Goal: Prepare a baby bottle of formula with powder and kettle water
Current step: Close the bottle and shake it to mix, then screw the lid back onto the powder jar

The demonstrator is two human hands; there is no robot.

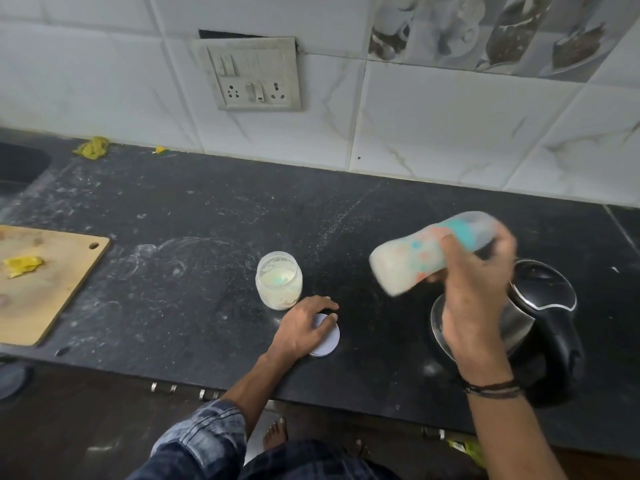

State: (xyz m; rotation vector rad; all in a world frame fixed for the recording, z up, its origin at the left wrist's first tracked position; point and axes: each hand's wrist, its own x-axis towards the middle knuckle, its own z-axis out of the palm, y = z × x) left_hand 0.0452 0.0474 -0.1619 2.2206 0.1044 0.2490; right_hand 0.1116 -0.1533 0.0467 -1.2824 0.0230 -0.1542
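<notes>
The right hand (474, 299) has a closed grip on the capped, milky bottle (433, 254), tilted and blurred above the kettle (540, 306) near the surface's right edge, so mixing seems underway; next, the left hand (304, 327), flat on the lid (327, 336), likely recaps the open jar (278, 280).

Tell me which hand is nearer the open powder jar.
Left. The left hand rests on the white lid just in front of the powder jar; the right hand holds the baby bottle off to its right, over the kettle.
</notes>
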